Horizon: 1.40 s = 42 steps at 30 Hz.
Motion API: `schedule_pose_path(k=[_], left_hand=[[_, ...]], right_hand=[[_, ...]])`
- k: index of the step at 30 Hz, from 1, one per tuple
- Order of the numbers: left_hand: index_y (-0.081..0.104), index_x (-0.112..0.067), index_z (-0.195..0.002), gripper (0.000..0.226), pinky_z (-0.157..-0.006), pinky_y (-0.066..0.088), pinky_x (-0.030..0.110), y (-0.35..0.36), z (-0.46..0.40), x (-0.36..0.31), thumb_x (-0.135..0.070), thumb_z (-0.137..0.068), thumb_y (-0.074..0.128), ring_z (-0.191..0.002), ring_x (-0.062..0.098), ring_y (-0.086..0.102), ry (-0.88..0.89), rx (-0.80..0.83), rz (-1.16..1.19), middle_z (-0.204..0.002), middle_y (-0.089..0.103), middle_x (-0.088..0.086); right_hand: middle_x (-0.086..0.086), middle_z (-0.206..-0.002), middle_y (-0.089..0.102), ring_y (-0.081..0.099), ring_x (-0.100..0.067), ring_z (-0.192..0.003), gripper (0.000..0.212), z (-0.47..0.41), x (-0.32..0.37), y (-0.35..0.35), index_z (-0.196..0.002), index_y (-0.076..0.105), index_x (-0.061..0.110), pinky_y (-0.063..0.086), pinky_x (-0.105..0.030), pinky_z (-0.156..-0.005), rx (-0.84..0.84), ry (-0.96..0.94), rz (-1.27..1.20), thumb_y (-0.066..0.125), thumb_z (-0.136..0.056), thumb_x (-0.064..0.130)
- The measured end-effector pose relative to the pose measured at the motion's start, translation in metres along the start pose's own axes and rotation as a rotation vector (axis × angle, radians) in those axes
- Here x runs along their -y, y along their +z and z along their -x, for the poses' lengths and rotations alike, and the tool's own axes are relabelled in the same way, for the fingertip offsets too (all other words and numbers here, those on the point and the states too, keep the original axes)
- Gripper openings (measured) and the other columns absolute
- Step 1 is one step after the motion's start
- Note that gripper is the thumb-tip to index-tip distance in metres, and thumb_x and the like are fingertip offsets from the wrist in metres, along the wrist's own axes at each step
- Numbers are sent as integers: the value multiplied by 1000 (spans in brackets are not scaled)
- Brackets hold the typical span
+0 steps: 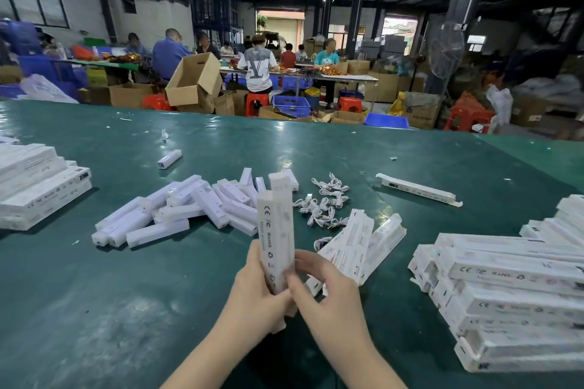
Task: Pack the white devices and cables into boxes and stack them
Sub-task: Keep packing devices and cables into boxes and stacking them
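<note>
Both hands grip one long white box (276,230), held upright over the green table (158,294). Our left hand (256,290) wraps the lower left side, fingers curled round the back, thumb along the printed face. Our right hand (322,290) closes on the lower right edge, fingers bent in against the narrow side; the fingertips are blurred, so we cannot tell whether they are pressing a flap or only steadying. The top flap of the box stands open and untucked. Whether a device sits inside we cannot see.

Handling, as judged: the box is thin printed card, light, stiff along its length but easy to crush across the narrow faces. We hold it by the long edges near one end, light pressure, leaving the other end free for tucking. The glossy print looks somewhat slippery, so a wrap-around hold suits better than a fingertip pinch.

Supplies: the loose white devices (177,211) lie in a heap just left of the held box, hard plastic by the look, rigid, best taken mid-length. The coiled white cables (322,205) lie in a scatter behind and to the right, soft and limp, likely to snag one another, so we would lift one bundle at a time. Flat unfilled boxes (357,246) fan out beside our right hand. Finished stacks sit at far left (38,189) and far right (512,294).
</note>
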<state>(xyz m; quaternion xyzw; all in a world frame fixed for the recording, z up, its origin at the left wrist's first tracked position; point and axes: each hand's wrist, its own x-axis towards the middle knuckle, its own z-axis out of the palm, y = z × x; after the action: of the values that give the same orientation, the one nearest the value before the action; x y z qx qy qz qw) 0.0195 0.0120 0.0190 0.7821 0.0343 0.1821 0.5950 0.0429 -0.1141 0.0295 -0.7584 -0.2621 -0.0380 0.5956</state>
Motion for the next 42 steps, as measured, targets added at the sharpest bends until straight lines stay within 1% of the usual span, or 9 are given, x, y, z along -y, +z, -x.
schedule_pose_path(k=[7, 9, 13, 17, 23, 27, 31, 37, 42], left_hand=[[53, -16, -89, 23, -63, 45, 37, -2, -8, -2, -27, -69, 57, -64, 19, 56, -265, -114, 499, -75, 59, 6], [62, -20, -79, 22, -62, 46, 36, -5, -10, -4, -37, -66, 56, -64, 23, 55, -308, -128, 471, -71, 59, 5], [68, -21, -97, 52, -43, 42, 29, -6, -6, -7, -55, -59, 70, -60, 28, 51, -329, -24, 472, -70, 59, 9], [60, -8, -105, 56, -76, 52, 38, -9, -8, -7, -43, -64, 75, -81, 23, 66, -357, -96, 579, -92, 70, 11], [58, -5, -103, 34, -63, 59, 31, -11, -8, -5, -21, -78, 74, -87, 27, 72, -584, -125, 877, -99, 71, 17], [70, 1, -86, 18, -61, 60, 27, -17, -11, -5, -14, -78, 70, -75, 19, 73, -650, -132, 910, -98, 74, 12], [67, -4, -107, 25, -75, 56, 31, -15, -14, -4, -22, -91, 61, -77, 13, 73, -622, -120, 811, -96, 76, 6], [57, -5, -123, 48, -60, 59, 27, -13, -13, -7, -32, -85, 66, -93, 20, 72, -554, -112, 856, -106, 73, 9], [60, -10, -99, 64, -40, 45, 18, -7, -12, -13, -52, -53, 72, -51, 13, 61, -531, -167, 760, -67, 67, 2]], right_hand=[[22, -120, 55, 53, 1, -114, 35, 9, -11, 8, -126, 53, 39, 46, -23, -95, 77, 26, 59, 60, -91, 43], [12, -113, 63, 63, -4, -100, 31, 11, -11, 12, -120, 57, 36, 54, -27, -83, 162, 141, -111, 66, -91, 35], [1, -81, 69, 63, -16, -61, 20, 11, -6, 16, -108, 66, 27, 52, -26, -56, 209, 233, -389, 63, -88, 29], [24, -94, 61, 60, -3, -80, 43, 11, -12, 5, -120, 63, 50, 47, -13, -73, 61, 29, 108, 67, -87, 23], [7, -111, 61, 59, -12, -98, 59, 11, -16, 4, -124, 67, 28, 49, -23, -82, -55, -384, 536, 70, -74, -4], [18, -119, 58, 57, -8, -110, 59, 13, -10, 5, -130, 57, 37, 49, -22, -87, 26, -225, 231, 73, -79, 14], [21, -119, 56, 56, -6, -115, 51, 15, -7, 8, -120, 60, 41, 51, -22, -87, 37, -160, 117, 77, -76, 22], [12, -91, 73, 71, -7, -79, 31, 15, 0, 7, -93, 65, 40, 54, -16, -63, -18, 26, -179, 80, -66, 39], [0, -73, 73, 66, -15, -60, 31, 13, 2, 7, -78, 66, 26, 51, -23, -54, 0, 215, -421, 81, -56, 43]])
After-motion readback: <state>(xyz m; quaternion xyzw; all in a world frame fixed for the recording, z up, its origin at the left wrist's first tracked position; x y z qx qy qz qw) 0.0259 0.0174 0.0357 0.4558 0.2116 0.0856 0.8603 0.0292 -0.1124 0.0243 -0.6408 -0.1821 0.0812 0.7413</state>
